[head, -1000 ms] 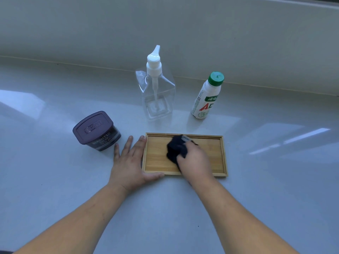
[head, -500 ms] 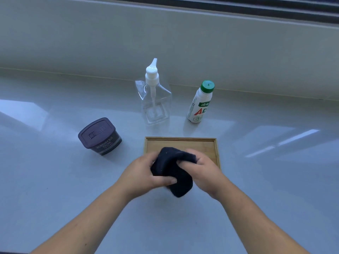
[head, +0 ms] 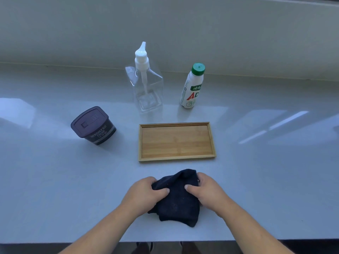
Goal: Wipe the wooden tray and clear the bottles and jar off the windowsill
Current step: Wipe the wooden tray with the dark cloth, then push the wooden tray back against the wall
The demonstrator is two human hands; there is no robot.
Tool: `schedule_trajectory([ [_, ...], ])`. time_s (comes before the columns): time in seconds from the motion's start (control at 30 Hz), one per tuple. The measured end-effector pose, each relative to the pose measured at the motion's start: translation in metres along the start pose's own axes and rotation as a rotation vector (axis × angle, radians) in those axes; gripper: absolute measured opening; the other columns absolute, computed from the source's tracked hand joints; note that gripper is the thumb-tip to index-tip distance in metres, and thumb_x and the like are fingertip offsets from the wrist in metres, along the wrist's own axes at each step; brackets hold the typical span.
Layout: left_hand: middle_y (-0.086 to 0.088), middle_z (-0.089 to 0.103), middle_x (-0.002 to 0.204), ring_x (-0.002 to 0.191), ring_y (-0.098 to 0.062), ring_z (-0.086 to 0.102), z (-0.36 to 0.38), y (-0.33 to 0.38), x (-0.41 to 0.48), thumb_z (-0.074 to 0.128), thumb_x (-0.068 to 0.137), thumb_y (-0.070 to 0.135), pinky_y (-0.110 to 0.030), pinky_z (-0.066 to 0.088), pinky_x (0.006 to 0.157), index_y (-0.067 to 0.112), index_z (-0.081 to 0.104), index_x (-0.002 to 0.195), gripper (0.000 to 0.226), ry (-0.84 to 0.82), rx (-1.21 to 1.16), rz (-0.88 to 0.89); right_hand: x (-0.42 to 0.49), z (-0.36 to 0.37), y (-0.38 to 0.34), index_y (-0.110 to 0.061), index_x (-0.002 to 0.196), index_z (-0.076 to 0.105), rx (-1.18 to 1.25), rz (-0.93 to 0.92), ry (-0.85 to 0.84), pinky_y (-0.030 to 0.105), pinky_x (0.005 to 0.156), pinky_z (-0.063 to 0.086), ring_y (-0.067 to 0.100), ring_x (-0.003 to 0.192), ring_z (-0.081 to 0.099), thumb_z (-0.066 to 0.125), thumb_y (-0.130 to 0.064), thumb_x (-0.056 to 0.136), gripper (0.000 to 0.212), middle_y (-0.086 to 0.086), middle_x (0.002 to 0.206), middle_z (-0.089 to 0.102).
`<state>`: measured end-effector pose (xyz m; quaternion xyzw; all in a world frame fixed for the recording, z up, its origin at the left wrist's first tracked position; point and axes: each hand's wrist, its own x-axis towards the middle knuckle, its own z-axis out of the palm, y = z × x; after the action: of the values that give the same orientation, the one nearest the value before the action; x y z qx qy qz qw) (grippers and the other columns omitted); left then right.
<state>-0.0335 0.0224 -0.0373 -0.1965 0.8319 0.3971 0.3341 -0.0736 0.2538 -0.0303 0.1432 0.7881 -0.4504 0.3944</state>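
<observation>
A rectangular wooden tray (head: 176, 141) lies bare on the white windowsill (head: 55, 180). Behind it stand a clear pump bottle (head: 146, 85) with a white nozzle and a white drink bottle (head: 192, 87) with a green cap. A dark purple jar (head: 93, 125) sits to the tray's left, tilted. In front of the tray, a dark cloth (head: 177, 198) is held between both hands. My left hand (head: 146, 193) grips its left side and my right hand (head: 207, 191) its right side, near the sill's front edge.
A pale wall (head: 165, 30) rises along the back of the sill. The sill's front edge (head: 275, 240) runs just below my hands, with dark floor beyond it. Bright reflections lie on the sill at left and right.
My right hand lifted the cloth off the tray, my left hand left the tray's edge and joined it. Both hands drew the cloth back toward me, leaving the tray uncovered.
</observation>
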Motion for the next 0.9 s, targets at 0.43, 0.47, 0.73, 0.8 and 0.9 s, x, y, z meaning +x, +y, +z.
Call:
schedule_trajectory([
  [0.43, 0.008, 0.057, 0.122, 0.112, -0.020, 0.057, -0.060, 0.031, 0.035, 0.055, 0.086, 0.073, -0.043, 0.045, 0.097, 0.028, 0.059, 0.125, 0.060, 0.344, -0.413, -0.045, 0.026, -0.058, -0.041, -0.025, 0.152, 0.045, 0.128, -0.072, 0.420, 0.032, 0.103, 0.036, 0.021, 0.137, 0.049, 0.045, -0.060, 0.101, 0.062, 0.000, 0.154, 0.049],
  [0.47, 0.013, 0.055, 0.103, 0.096, -0.017, 0.057, -0.062, 0.036, 0.038, 0.056, 0.084, 0.072, -0.040, 0.045, 0.087, 0.032, 0.058, 0.104, 0.045, 0.310, -0.428, -0.062, 0.030, -0.060, -0.044, -0.024, 0.152, 0.045, 0.148, -0.082, 0.404, 0.031, 0.104, 0.034, 0.020, 0.139, 0.047, 0.044, -0.060, 0.102, 0.062, 0.000, 0.154, 0.049],
  [0.73, 0.004, 0.069, 0.112, 0.104, -0.020, 0.063, -0.051, 0.056, 0.039, 0.064, 0.073, 0.052, -0.048, 0.052, 0.096, 0.026, 0.066, 0.102, 0.039, 0.241, -0.546, -0.080, 0.035, -0.084, -0.024, -0.028, 0.145, 0.050, 0.225, -0.138, 0.410, 0.030, 0.098, 0.032, 0.009, 0.119, 0.044, 0.041, -0.052, 0.104, 0.048, -0.012, 0.131, 0.051],
  [0.8, 0.003, 0.067, 0.126, 0.114, -0.022, 0.062, -0.037, 0.071, 0.036, 0.065, 0.077, 0.049, -0.047, 0.051, 0.103, 0.024, 0.065, 0.119, 0.049, 0.222, -0.526, -0.079, 0.031, -0.101, -0.010, -0.029, 0.143, 0.050, 0.226, -0.131, 0.437, 0.030, 0.098, 0.033, 0.009, 0.119, 0.045, 0.041, -0.052, 0.104, 0.046, -0.012, 0.130, 0.052],
  [0.9, 0.014, 0.066, 0.122, 0.106, -0.007, 0.060, -0.016, 0.109, 0.036, 0.064, 0.071, 0.048, -0.042, 0.049, 0.099, 0.034, 0.064, 0.108, 0.039, 0.196, -0.522, -0.016, 0.022, -0.138, 0.012, -0.035, 0.135, 0.051, 0.267, -0.100, 0.484, 0.032, 0.097, 0.035, 0.011, 0.120, 0.047, 0.041, -0.055, 0.104, 0.038, -0.010, 0.130, 0.053],
])
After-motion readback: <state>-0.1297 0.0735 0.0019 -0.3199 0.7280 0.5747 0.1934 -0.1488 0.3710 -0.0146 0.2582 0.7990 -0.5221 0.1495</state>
